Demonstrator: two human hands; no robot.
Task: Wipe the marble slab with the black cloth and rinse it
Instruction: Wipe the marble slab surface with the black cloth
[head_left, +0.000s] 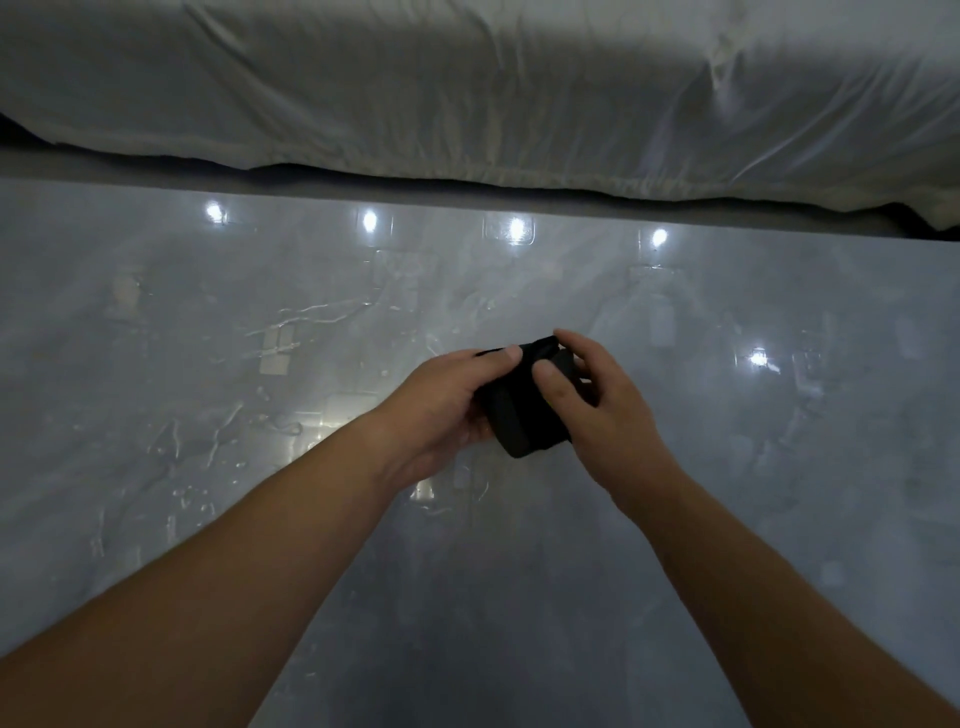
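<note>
Here we see a big grey marble slab (779, 519) that fills most of the frame, shiny and wet. Across the top of the frame lies a white sheet (467, 78) with many folds, its edge hanging just past the far side of the slab. Two bare arms reach in from the bottom corners and meet near the middle. The left hand (447, 410) and the right hand (602, 410) both hold the black cloth (519, 415), which is bunched up small between them, with a thumb pressed on it from each side. We cannot tell if the cloth touches the slab. Thin water streaks (311, 312) lie left of the hands. Small bright light spots (370, 221) shine in a row near the slab's far edge.
</note>
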